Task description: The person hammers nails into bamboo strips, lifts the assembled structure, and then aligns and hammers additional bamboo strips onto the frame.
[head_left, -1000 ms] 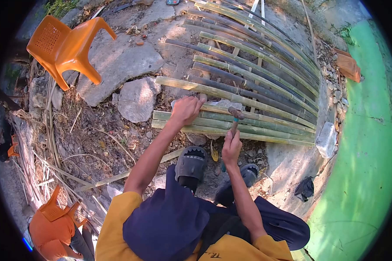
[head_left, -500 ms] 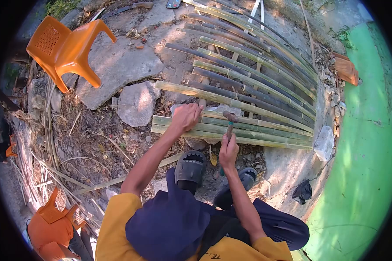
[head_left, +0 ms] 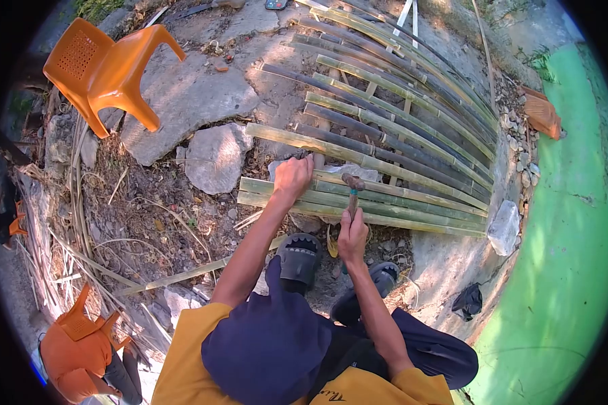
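Right hand (head_left: 352, 236) grips the hammer (head_left: 351, 194) pointing twelve o'clock; left hand (head_left: 292, 177), fingers curled closed, at ten on crosswise slats (head_left: 412, 206).

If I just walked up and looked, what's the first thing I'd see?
Probably the big panel of bamboo slats lying on the ground at top middle. The person's right hand holds a hammer over its near edge, and the left hand rests on the slats beside it. The bright orange plastic chair at upper left and the green surface along the right side stand out too.
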### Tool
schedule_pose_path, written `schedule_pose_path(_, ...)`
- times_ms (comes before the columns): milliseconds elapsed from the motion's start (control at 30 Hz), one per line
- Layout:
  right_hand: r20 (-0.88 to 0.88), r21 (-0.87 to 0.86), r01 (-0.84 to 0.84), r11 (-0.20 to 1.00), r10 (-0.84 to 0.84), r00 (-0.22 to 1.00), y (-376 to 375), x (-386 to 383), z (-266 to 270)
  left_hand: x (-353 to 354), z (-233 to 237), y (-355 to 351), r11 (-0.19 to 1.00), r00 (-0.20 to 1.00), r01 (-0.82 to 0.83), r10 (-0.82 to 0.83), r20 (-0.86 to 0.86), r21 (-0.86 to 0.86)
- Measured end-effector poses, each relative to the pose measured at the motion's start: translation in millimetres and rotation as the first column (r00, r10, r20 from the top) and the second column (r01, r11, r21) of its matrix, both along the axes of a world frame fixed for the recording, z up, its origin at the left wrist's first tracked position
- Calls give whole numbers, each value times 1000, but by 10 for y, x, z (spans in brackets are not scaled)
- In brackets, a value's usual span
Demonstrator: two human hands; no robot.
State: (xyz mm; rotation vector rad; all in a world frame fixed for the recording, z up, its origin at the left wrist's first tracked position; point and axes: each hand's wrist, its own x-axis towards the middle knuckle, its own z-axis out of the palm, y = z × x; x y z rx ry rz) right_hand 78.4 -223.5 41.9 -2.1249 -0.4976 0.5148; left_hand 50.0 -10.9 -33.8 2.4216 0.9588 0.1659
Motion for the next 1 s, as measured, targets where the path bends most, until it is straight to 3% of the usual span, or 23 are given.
schedule_pose_path(300, 18, 25, -167, 986, 166, 986, 215, -139, -71, 1, -106, -27, 994, 996, -53, 45, 81, 93)
schedule_pose_path(467, -32, 50, -98, 994, 99, 995, 215, -273, 78, -13, -214, 3, 994, 998, -18, 12, 54, 109)
schedule_pose_path(533, -41, 65, -68, 996, 71, 997, 232, -286, 31, 21, -130, 16, 999, 998, -44, 44, -44, -13)
schedule_pose_path(733, -39, -15, -98, 995, 97, 995, 301, -187, 112, 48, -5, 33, 997, 993, -32, 23, -116, -71)
schedule_pose_path(800, 43, 135, -42, 990, 37, 998, 311, -188, 241, 60, -8, 36, 996, 993, -41, 32, -115, -79)
schedule_pose_path(867, 85, 160, -33, 987, 19, 996, 306, -225, 87, 54, 7, 47, 996, 993, -51, 43, -109, -79)
schedule_pose_path(933, 74, -48, -123, 991, 126, 989, 292, -237, -148, 66, 24, 49, 995, 987, -40, 25, -162, -88)
schedule_pose_path(1000, 54, -83, -124, 989, 129, 990, 274, -183, -131, 87, 52, 55, 995, 989, -30, 16, -147, -91)
